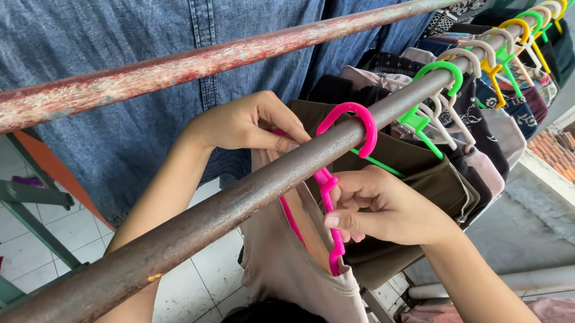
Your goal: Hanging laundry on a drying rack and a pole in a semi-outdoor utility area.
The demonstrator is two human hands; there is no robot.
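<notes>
Here the pink hanger (342, 155) hooks over the rusty rail (245, 192) — left hand (246, 121) pinching its far side, right hand (375, 208) closed on its shoulder; the beige garment (293, 270) hangs beneath and seems to need straightening.

A single head-worn camera is looking down and forward from close above the rusty drying rail (244, 199), which is running diagonally toward the upper right, with the tiled floor (205, 277) lying well below
</notes>
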